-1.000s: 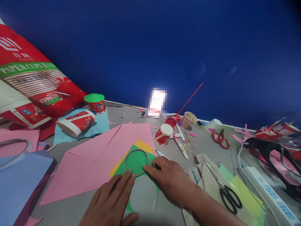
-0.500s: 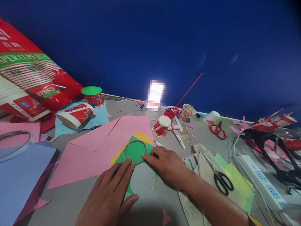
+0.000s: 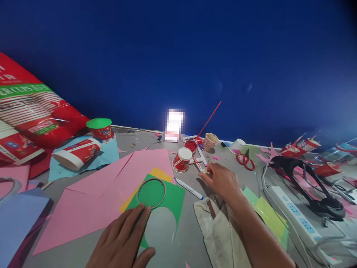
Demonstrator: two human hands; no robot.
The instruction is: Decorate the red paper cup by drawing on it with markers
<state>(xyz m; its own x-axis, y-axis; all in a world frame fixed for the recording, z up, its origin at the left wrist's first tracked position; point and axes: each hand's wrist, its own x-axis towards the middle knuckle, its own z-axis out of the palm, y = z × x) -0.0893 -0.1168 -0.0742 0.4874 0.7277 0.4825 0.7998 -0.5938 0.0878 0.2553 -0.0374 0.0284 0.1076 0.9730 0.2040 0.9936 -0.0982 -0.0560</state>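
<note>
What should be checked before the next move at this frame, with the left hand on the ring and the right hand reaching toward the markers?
1. Left hand fingertips on the near rim of the thin grey ring: ok.
2. Ring lies flat, wholly on the green paper sheet: ok.
3. Green sheet rests over the yellow paper sheet and the pink paper sheet: ok.
4. Right hand off the ring, fingers at the white markers beside the red paper cup: ok.
5. Right hand grips a marker: cannot tell.
6. White marker with blue cap lies untouched beside the green sheet: ok.
</note>
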